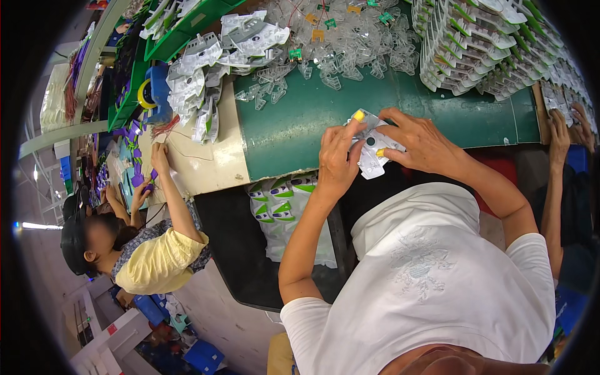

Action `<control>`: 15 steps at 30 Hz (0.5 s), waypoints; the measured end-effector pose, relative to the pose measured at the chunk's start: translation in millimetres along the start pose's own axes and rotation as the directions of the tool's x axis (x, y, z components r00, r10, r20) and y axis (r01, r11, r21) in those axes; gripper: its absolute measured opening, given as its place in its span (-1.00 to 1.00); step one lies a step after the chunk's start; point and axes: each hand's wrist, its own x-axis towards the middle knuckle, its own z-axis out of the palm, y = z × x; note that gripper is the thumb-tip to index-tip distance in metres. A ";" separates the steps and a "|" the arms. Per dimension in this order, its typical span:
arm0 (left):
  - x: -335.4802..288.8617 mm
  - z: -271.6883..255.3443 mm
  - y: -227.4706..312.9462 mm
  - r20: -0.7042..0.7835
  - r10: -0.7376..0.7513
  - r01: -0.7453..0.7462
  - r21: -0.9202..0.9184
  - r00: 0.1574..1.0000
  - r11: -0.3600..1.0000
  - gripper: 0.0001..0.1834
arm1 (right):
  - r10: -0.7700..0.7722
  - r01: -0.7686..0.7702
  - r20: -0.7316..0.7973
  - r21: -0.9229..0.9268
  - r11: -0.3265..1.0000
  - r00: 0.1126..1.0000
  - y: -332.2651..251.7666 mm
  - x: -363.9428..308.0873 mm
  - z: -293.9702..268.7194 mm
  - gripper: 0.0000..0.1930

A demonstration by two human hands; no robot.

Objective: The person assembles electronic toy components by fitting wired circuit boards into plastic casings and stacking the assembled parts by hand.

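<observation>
The left hand (337, 153) and the right hand (425, 142) hold one white plastic housing shell (373, 165) between them; the left hand has its left side in a narrow pinch of thumb and fingers, while the right hand grips its right side, fingers bent over the upper part and thumb reaching across the face; a yellow finger cot (359, 115) covers a left fingertip, and another yellow cot (380, 152) caps the right thumb; a dark round spot (370, 142) shows near the shell's middle; the shell is in front of the person's body, at the near edge of the green worktop (287, 137), and I cannot tell whether it touches that surface.

Beyond the hands, toward the back of the worktop, lies a loose heap of clear plastic parts (356, 56), with small green circuit boards (295, 54) and orange pieces (317, 35) among them; to its right rise stacked white-and-green shells (462, 53); to its left lie piled grey-white shells (187, 81), near a green bin (187, 28) and a blue tape dispenser (160, 94) bearing a yellow tape roll (145, 94); below the worktop's near edge is a bag of white-and-green pieces (281, 209); a co-worker in a yellow sleeve (156, 262) works at the left; another person's hands (558, 132) show at the far right.
</observation>
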 end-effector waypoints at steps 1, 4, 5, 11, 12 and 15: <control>2.6 -2.2 -1.1 0.074 0.033 -0.032 -0.003 0.997 0.999 -0.32 | -0.016 0.016 -0.009 -0.023 1.000 1.000 1.0 -0.1 0.7 -0.66; 10.7 -9.3 -1.4 0.197 0.043 -0.045 0.003 0.980 0.999 -0.26 | -0.063 0.060 -0.034 -0.063 0.996 0.997 0.0 0.7 -2.9 -0.68; 11.4 -8.6 -1.5 0.197 0.041 -0.042 0.001 0.980 0.999 -0.26 | -0.094 0.090 -0.054 -0.081 0.993 0.994 -2.2 1.2 -6.5 -0.72; 10.1 -9.2 -0.8 0.207 0.031 -0.037 0.025 0.978 0.999 -0.27 | 0.046 -0.069 0.052 0.623 0.779 0.998 -15.1 -2.3 -27.4 -0.84; 9.4 -8.7 -0.4 0.207 0.024 -0.032 0.036 0.978 0.999 -0.27 | -0.020 0.032 -0.028 0.543 0.839 0.999 -16.6 -2.1 -27.4 -0.79; 7.6 -6.0 0.5 0.196 0.010 -0.021 0.054 0.981 0.998 -0.27 | -0.144 0.181 -0.188 0.203 0.962 0.972 -15.1 -9.6 -14.5 -0.80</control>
